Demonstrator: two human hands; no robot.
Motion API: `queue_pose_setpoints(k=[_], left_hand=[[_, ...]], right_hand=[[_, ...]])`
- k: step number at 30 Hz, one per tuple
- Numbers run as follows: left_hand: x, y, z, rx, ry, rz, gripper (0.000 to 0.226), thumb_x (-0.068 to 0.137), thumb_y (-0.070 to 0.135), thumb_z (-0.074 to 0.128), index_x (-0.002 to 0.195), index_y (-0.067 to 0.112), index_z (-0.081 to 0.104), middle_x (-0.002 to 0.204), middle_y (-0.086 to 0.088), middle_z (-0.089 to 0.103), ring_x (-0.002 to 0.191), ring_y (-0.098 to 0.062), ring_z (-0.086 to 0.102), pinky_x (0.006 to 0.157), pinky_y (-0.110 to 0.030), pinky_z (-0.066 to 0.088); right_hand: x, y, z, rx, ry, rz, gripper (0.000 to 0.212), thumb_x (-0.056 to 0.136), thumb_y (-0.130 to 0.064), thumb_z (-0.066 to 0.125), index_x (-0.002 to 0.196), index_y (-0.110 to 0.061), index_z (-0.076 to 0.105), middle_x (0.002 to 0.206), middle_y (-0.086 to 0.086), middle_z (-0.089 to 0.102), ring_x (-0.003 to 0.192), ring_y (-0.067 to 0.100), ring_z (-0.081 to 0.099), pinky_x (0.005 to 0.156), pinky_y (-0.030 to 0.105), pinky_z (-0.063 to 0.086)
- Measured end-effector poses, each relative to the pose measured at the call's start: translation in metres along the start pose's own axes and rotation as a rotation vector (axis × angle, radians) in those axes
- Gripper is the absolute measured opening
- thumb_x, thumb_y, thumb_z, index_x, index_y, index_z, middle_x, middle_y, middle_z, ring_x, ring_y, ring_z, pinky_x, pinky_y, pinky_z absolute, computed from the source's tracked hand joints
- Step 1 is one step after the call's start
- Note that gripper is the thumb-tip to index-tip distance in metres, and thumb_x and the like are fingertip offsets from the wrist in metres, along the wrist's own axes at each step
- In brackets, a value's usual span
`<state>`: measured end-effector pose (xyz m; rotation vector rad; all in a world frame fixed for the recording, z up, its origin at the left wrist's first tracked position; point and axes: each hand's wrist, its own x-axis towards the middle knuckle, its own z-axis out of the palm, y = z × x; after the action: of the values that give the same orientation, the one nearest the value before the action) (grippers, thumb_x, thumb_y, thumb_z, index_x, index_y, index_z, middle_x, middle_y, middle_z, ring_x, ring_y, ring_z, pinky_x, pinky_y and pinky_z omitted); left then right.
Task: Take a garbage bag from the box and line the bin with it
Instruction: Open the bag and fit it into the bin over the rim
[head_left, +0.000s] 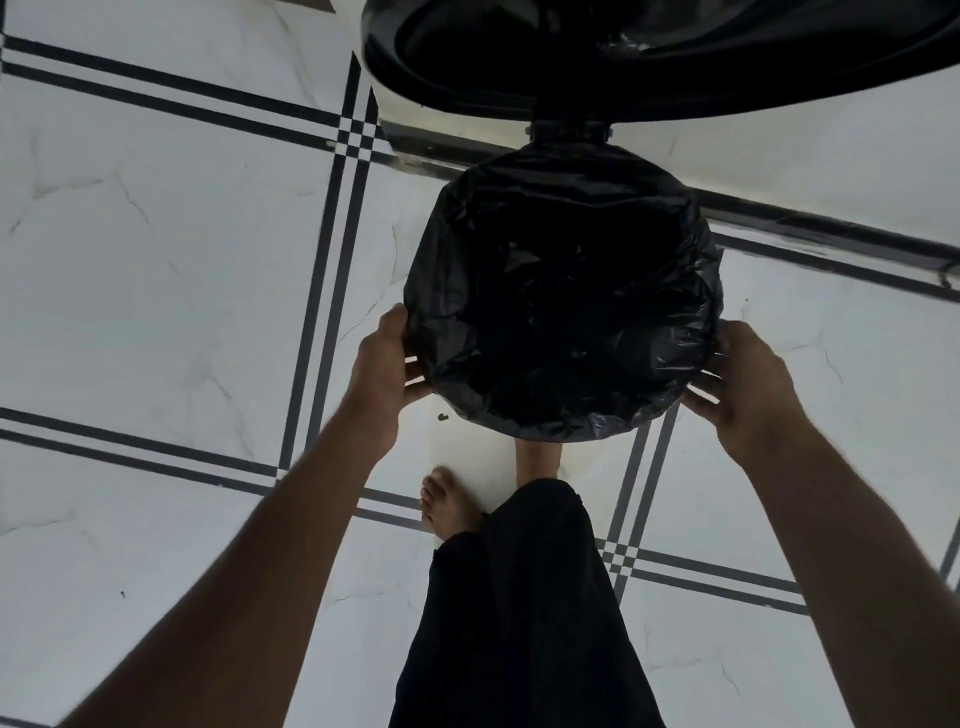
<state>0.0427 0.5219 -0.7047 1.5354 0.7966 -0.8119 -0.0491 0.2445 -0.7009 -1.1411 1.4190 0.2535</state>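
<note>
Black plastic covers the whole mouth of the bin (530, 132) — the bag (563, 291) is draped over the rim and sags, crumpled, into the hollow inside. Only a hinge part of the bin shows bare, at the far edge of the bag, and beyond it the raised lid (649, 47) stands open, dark and glossy. The left hand (382, 364) is at the bag's near-left side, thumb on top of the folded-over plastic and fingers (415, 376) curled under the rim, holding bag and rim together. The right hand (743, 379) mirrors it at the near-right side, fingers (701, 387) tucked beneath the overhang, thumb on the outer edge. Both forearms are bare. Just nearer than the bag a bare foot (449, 504) rests on the floor (156, 234) — white marbled tile crossed by paired dark lines — and a black trouser leg (519, 613) hangs beside it. The box is not in sight.
</note>
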Motion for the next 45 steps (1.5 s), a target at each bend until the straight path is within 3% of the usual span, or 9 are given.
queue_pose_setpoints(k=[9, 12, 15, 17, 21, 26, 34, 40, 45], left_hand=[[0.002, -0.005, -0.010, -0.156, -0.019, -0.177, 0.052, 0.101, 0.055, 0.032, 0.099, 0.016, 0.065, 0.099, 0.000, 0.069, 0.096, -0.018, 0.066, 0.082, -0.034, 0.052], [0.012, -0.004, -0.012, 0.151, 0.296, 0.065, 0.029, 0.095, 0.036, 0.048, 0.086, 0.015, 0.065, 0.088, -0.002, 0.069, 0.087, -0.023, 0.065, 0.083, -0.038, 0.051], [0.013, 0.008, -0.002, 0.324, 0.454, 0.343, 0.026, 0.093, 0.024, 0.049, 0.110, 0.011, 0.063, 0.113, -0.002, 0.066, 0.096, -0.012, 0.062, 0.082, -0.020, 0.050], [0.019, 0.022, 0.011, 0.339, 0.315, 0.466, 0.029, 0.095, 0.026, 0.050, 0.120, 0.017, 0.061, 0.120, 0.006, 0.062, 0.096, 0.000, 0.059, 0.079, -0.009, 0.046], [0.035, 0.047, 0.032, 0.438, 0.081, 0.507, 0.031, 0.098, 0.037, 0.044, 0.116, 0.020, 0.063, 0.106, 0.006, 0.066, 0.096, -0.009, 0.061, 0.082, -0.026, 0.050], [0.055, 0.057, 0.032, 0.516, 0.104, 0.482, 0.039, 0.100, 0.046, 0.036, 0.068, 0.024, 0.044, 0.066, 0.004, 0.047, 0.066, -0.010, 0.047, 0.070, -0.030, 0.038], [0.065, 0.067, 0.025, 0.556, 0.073, 0.292, 0.046, 0.102, 0.048, 0.030, 0.079, 0.015, 0.054, 0.073, 0.002, 0.052, 0.072, -0.014, 0.051, 0.068, -0.029, 0.040], [0.072, 0.073, 0.031, 0.538, 0.120, 0.587, 0.031, 0.099, 0.021, 0.039, 0.119, 0.017, 0.062, 0.122, 0.001, 0.061, 0.110, -0.012, 0.057, 0.096, -0.026, 0.045], [0.069, 0.093, 0.043, 0.583, -0.104, 0.505, 0.040, 0.103, 0.040, 0.037, 0.107, 0.014, 0.067, 0.104, -0.003, 0.069, 0.098, -0.014, 0.064, 0.091, -0.031, 0.048]], right_hand=[[0.007, -0.016, 0.000, -0.382, 0.113, -0.049, 0.052, 0.088, -0.051, 0.041, 0.099, -0.009, 0.069, 0.095, 0.007, 0.073, 0.087, 0.026, 0.067, 0.074, 0.038, 0.053], [0.012, -0.026, -0.002, -0.753, 0.430, -0.366, 0.046, 0.088, -0.047, 0.038, 0.070, -0.010, 0.058, 0.073, 0.007, 0.063, 0.078, 0.033, 0.058, 0.072, 0.038, 0.044], [0.021, -0.039, 0.005, -0.657, 0.386, -0.706, 0.032, 0.091, -0.041, 0.044, 0.104, -0.016, 0.059, 0.102, 0.003, 0.065, 0.100, 0.024, 0.058, 0.085, 0.035, 0.045], [0.031, -0.045, 0.017, -0.611, 0.216, -0.791, 0.040, 0.094, -0.041, 0.045, 0.127, -0.021, 0.051, 0.119, -0.001, 0.061, 0.109, 0.016, 0.056, 0.091, 0.029, 0.046], [0.043, -0.051, 0.046, -0.696, 0.041, -0.920, 0.052, 0.098, -0.045, 0.041, 0.145, -0.024, 0.035, 0.133, 0.005, 0.055, 0.122, 0.019, 0.052, 0.101, 0.032, 0.042], [0.056, -0.057, 0.060, -0.780, 0.133, -1.004, 0.041, 0.097, -0.045, 0.040, 0.113, -0.009, 0.052, 0.101, 0.003, 0.059, 0.091, 0.016, 0.051, 0.072, 0.030, 0.038], [0.063, -0.061, 0.068, -0.817, 0.210, -0.861, 0.040, 0.098, -0.056, 0.035, 0.091, -0.017, 0.045, 0.065, -0.011, 0.047, 0.062, 0.015, 0.048, 0.057, 0.029, 0.030], [0.062, -0.066, 0.069, -0.740, 0.329, -1.017, 0.044, 0.095, -0.045, 0.035, 0.108, -0.011, 0.059, 0.104, 0.008, 0.060, 0.097, 0.023, 0.054, 0.081, 0.039, 0.046], [0.060, -0.069, 0.070, -0.798, 0.153, -1.115, 0.041, 0.097, -0.039, 0.040, 0.128, -0.018, 0.057, 0.123, 0.007, 0.057, 0.114, 0.023, 0.051, 0.090, 0.032, 0.045]])
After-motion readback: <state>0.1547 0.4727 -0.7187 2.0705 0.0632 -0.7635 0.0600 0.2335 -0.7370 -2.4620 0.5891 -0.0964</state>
